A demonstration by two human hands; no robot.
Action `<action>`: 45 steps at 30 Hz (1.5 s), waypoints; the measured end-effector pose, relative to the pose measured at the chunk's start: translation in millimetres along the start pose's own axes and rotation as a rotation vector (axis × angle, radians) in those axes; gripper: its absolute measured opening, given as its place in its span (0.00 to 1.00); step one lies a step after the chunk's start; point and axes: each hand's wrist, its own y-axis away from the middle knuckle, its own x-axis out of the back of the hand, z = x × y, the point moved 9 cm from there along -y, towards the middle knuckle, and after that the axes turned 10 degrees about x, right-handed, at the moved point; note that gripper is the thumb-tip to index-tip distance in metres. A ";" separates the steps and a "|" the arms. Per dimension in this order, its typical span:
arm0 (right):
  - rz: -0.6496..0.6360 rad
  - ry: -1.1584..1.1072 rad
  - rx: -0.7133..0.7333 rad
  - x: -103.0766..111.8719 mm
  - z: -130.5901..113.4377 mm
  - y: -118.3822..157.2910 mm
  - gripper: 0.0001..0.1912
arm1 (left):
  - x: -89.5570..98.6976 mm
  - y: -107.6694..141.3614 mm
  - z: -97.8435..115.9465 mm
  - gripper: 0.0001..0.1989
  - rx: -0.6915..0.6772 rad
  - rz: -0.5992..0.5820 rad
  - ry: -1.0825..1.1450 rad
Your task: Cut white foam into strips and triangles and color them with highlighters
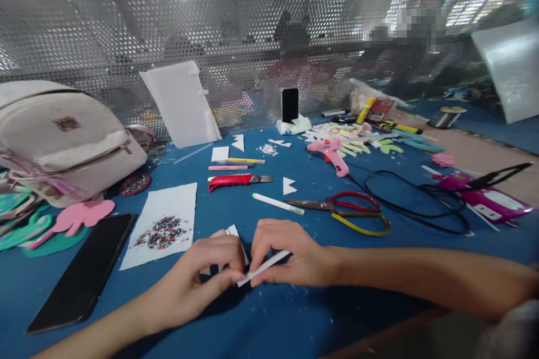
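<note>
My right hand (290,252) pinches a narrow white strip (272,261), paper or foam by its look, low over the blue table. My left hand (210,275) is closed, with thumb and fingertips together at the strip's left end. Behind the left fingers shows a white cut piece (233,230), mostly hidden by the hand. Just beyond my hands lie a white marker with a green end (278,203) and scissors with red and yellow handles (357,205). A red utility knife (231,181) rests farther back, its blade out.
On the left are a black tablet or phone (84,275), a white sheet with colourful beads or gems (191,207), and a pale backpack (63,134). A pink glue gun (330,151) and its black cord (404,213) lie right, near foam scraps (349,133). A phone (289,105) stands behind.
</note>
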 end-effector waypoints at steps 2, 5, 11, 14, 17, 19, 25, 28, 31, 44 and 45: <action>0.078 0.048 0.041 6.9 -2.5 2.1 0.16 | 2.8 -8.4 -3.0 0.27 0.017 -0.003 0.000; 0.182 0.077 0.067 16.8 -3.0 4.6 0.14 | 10.6 -24.3 -8.7 0.27 -0.003 -0.021 -0.050; 0.154 0.082 0.122 12.3 -5.8 4.0 0.14 | 37.5 -87.7 -36.3 0.13 -0.009 0.017 -0.284; 0.153 0.057 0.173 10.0 -9.5 4.2 0.11 | 45.5 -140.8 -51.4 0.14 0.031 0.057 -0.410; 0.146 0.059 0.155 10.0 -6.9 4.7 0.12 | 49.8 -198.8 -65.2 0.16 0.083 0.120 -0.515; 0.118 0.064 0.134 9.0 -4.3 4.9 0.13 | 49.6 -232.9 -75.9 0.16 0.115 0.157 -0.575; 0.112 0.063 0.124 9.9 -2.5 7.3 0.13 | 42.0 -287.8 -107.9 0.18 0.159 0.207 -0.692; 0.078 0.063 0.093 6.4 1.4 7.7 0.14 | 46.9 -293.5 -114.2 0.17 0.147 0.228 -0.722; 0.078 0.048 0.069 6.5 4.5 6.9 0.13 | 55.1 -289.9 -111.7 0.17 0.095 0.231 -0.731; 0.275 -0.126 -0.364 25.3 28.8 17.4 0.02 | 65.1 -141.2 -52.7 0.14 -0.054 0.228 -0.477; 0.277 -0.136 -0.408 26.3 34.0 17.4 0.05 | 62.9 -121.0 -48.2 0.13 -0.046 0.228 -0.458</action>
